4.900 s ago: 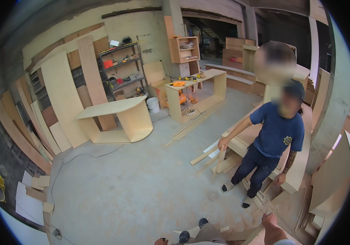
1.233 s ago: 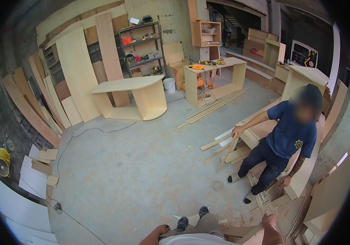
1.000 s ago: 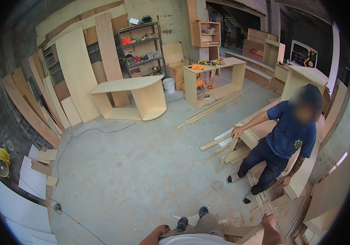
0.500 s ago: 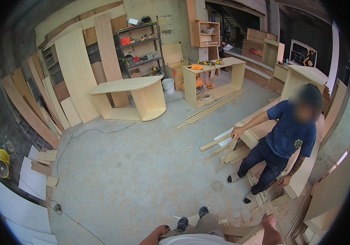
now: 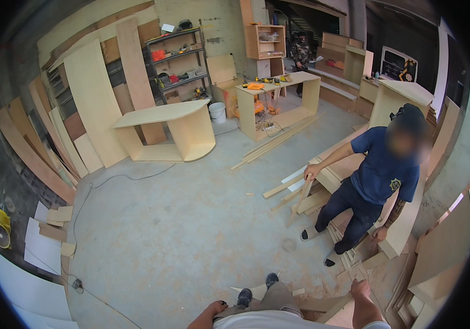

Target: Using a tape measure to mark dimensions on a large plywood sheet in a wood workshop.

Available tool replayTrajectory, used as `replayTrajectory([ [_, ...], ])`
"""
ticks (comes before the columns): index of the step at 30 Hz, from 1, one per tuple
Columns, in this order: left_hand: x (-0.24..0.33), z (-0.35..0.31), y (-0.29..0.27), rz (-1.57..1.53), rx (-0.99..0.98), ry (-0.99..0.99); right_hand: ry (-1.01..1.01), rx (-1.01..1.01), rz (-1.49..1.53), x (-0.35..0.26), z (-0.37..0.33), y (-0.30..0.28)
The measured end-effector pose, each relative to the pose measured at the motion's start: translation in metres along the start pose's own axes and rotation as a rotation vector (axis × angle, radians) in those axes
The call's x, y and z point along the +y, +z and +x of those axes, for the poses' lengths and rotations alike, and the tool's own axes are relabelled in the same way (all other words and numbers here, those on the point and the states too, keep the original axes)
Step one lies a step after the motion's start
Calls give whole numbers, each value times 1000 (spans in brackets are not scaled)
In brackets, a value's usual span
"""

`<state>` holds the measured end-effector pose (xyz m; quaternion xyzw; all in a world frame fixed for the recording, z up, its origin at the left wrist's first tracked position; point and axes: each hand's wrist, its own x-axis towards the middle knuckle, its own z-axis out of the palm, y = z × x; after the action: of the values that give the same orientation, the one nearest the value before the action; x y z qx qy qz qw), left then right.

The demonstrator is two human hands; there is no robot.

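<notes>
From where I stand, taking the curved-end plywood unit (image 5: 199, 134) as my mark, both of the wearer's hands are well to its near side. The left hand (image 5: 218, 306) rests by the trouser leg (image 5: 229, 312), fingers bent; I can't tell whether it holds anything. The right hand (image 5: 361, 288), farther to the unit's right, is curled beside a pale board (image 5: 344, 315) and some thin wood strips (image 5: 350, 259); whether it grips one I can't make out.

A bit beyond, and to the unit's right, a co-worker in a blue T-shirt (image 5: 385, 164) has one hand around the top of an upright wood piece (image 5: 304, 193).

Just past the unit, on its right, is a white bucket (image 5: 217, 113); farther right, an open-framed table (image 5: 310, 101) carries an orange tool (image 5: 253, 86). Behind the unit rises a metal shelf rack (image 5: 176, 59).
</notes>
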<state>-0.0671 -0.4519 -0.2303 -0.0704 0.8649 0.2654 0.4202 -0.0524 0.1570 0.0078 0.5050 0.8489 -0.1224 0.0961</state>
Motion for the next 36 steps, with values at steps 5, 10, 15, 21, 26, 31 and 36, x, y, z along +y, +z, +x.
replayTrajectory([
  [5, 3, 2, -2, -2, 7, 33, 12, 34, -2, 7, 3, 4],
  [10, -6, 8, 3, 142, 43, 269, 33, -75, -51, -4, -4, -11],
  [15, -3, 10, 12, 13, 73, 38, 80, 34, -44, 5, 3, 7],
  [21, -1, 4, 17, -56, 87, 31, 76, -67, -70, 7, 15, 5],
  [26, 18, -2, -9, -96, 21, 110, 94, -132, -1, 21, 31, 15],
  [31, 3, -15, -22, -108, 103, 60, 78, 0, -128, 30, 43, 40],
  [36, -33, 13, 16, -323, -126, 12, -892, 735, -711, 134, 178, 220],
])
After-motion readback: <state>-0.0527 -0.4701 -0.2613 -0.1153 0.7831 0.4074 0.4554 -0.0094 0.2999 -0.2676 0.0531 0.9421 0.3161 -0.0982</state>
